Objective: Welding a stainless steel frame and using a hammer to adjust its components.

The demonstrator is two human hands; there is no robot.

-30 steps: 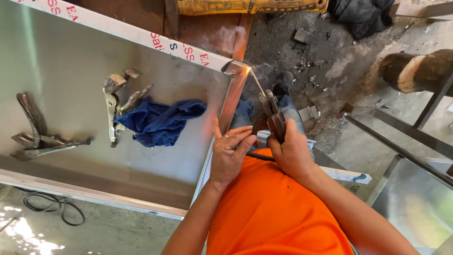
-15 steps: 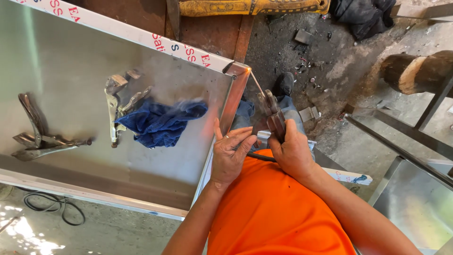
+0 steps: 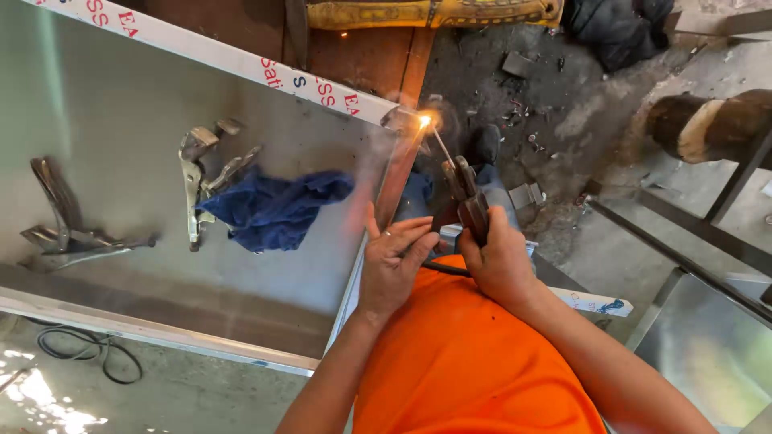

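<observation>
My right hand [image 3: 503, 261] grips a dark electrode holder [image 3: 468, 197] whose thin rod [image 3: 441, 146] reaches up to a bright welding arc [image 3: 424, 121] at the far corner of a large stainless steel sheet box [image 3: 104, 120]. My left hand [image 3: 394, 261] rests with fingers loosely spread against the box's right edge, just left of the holder, holding nothing. Smoke and an orange glow rise along that edge. My orange shirt [image 3: 474, 362] fills the bottom of the view.
On the steel sheet lie a blue rag [image 3: 273, 209], locking pliers [image 3: 197, 181] beside it and another clamp [image 3: 64, 221] at the left. A black cable [image 3: 88, 354] loops on the concrete. Metal bars [image 3: 683, 257] and debris lie to the right.
The arc at the rod's tip has flared brighter, with more glow and smoke along the box edge. Both hands stay nearly where they were.
</observation>
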